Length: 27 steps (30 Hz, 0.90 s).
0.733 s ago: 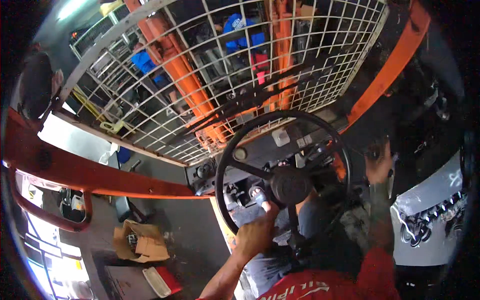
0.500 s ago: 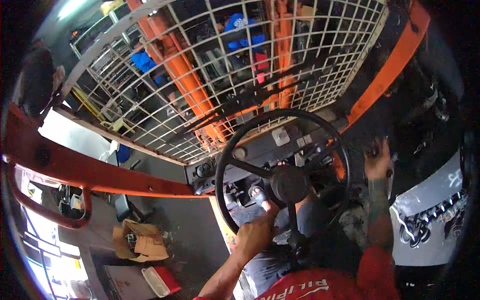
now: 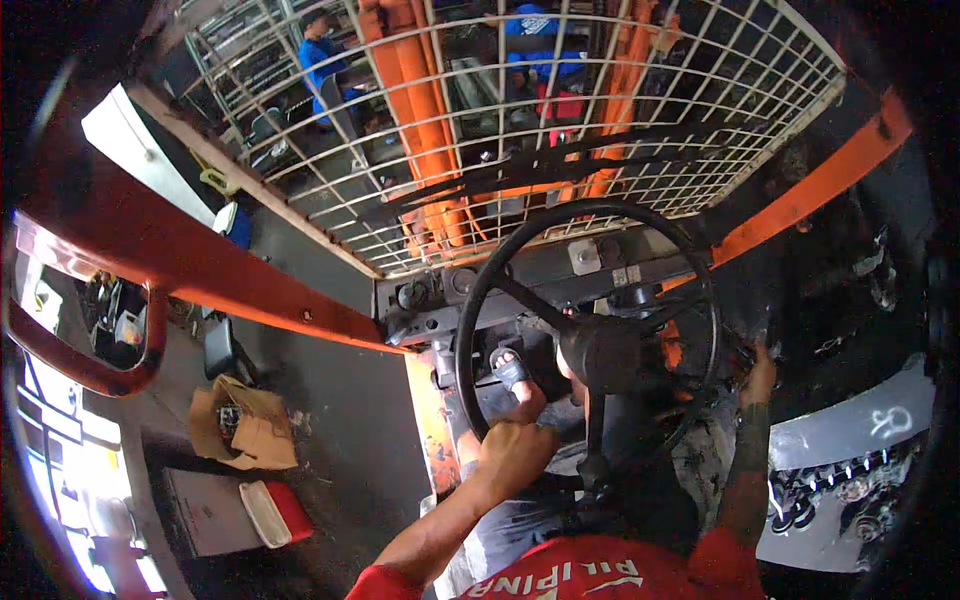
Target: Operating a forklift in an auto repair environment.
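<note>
A black steering wheel (image 3: 606,352) with a round hub stands before me. My left hand (image 3: 517,455) is closed in a fist over its lower-left rim. Beyond the wheel's right side, my right hand (image 3: 760,378) has curled fingers by a dark part that may be a lever; shadow hides what they hold. Both hands are apart from each other. Below the wheel, my foot in a dark sandal (image 3: 510,368) rests near the pedals.
A pale wire-grid guard (image 3: 480,110) stands in front, with orange mast rails (image 3: 425,130) behind it and people in blue shirts beyond. An orange post (image 3: 250,295) with a looped handle (image 3: 155,335) runs along the left. An open cardboard box (image 3: 265,435) lies on the floor outside.
My view has tilted down and turned left. Relative to the wheel, my right hand has come down and nearer to me. My left hand stays at the lower-left rim.
</note>
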Tool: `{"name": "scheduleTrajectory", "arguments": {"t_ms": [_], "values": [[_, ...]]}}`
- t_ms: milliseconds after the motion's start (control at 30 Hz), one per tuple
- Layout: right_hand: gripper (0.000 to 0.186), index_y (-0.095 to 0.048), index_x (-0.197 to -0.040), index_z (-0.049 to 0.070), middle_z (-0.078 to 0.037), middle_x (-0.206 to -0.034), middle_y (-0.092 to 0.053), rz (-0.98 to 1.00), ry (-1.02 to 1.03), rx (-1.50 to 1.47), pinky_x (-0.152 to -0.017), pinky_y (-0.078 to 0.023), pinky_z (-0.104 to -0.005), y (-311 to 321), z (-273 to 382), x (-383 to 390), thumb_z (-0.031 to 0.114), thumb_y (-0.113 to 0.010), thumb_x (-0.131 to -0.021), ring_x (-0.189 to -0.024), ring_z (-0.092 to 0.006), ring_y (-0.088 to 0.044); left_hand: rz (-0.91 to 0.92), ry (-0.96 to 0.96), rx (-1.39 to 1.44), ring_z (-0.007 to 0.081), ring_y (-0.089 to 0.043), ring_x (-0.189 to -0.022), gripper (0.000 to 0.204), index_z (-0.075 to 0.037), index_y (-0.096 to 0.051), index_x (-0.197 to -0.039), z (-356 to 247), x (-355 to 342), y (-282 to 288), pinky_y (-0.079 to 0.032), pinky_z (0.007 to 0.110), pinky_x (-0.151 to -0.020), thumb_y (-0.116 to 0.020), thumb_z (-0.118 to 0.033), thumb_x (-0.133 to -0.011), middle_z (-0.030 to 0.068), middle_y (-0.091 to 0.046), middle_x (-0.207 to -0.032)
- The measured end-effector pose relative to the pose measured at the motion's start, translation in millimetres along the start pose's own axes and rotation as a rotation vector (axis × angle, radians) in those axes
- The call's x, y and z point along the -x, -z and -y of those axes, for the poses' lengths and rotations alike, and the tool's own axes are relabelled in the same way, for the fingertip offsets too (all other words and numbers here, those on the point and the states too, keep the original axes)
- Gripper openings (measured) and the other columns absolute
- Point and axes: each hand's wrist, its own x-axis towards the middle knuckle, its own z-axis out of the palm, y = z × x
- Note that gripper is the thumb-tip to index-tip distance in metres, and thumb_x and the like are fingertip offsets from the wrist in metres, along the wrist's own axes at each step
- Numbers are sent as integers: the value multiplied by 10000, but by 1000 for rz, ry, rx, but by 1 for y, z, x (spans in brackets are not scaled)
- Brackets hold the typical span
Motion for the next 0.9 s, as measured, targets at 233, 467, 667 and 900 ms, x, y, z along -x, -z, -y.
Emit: {"name": "scheduleTrajectory", "arguments": {"t_ms": [233,467,667,900], "values": [[367,-643,-972,13,-105,-898,-629,-29,-1,532,-631,-501,-326,47,-6,-55,358,-571,-873,-765,-196,-617,-163,-106,-41,239,-657,-556,141,-101,-663,-649,2,-7,-7,-510,346,-449,-568,-133,-748,119,-649,-630],[457,-622,-1074,-55,-132,-1003,-642,-135,181,773,-866,-398,-337,-25,23,12,354,-503,-911,-952,-228,-565,-156,-86,-18,232,-663,-568,139,-92,-663,-653,2,-3,3,-512,338,-458,-570,-130,-749,112,-656,-644],[430,-640,-1005,-58,-115,-946,-642,-246,346,730,-820,-416,-336,32,-8,-43,343,-523,-906,-882,-203,-562,-108,-93,-32,225,-662,-577,139,-90,-662,-641,-6,-4,6,-504,335,-462,-573,-125,-742,98,-657,-646],[422,-642,-906,-61,-102,-862,-638,-213,207,753,-763,-430,-350,-36,15,20,352,-558,-893,-795,-215,-562,-129,-126,-66,197,-652,-562,124,-103,-666,-637,8,8,-6,-487,312,-458,-585,-129,-727,79,-653,-629]]}}
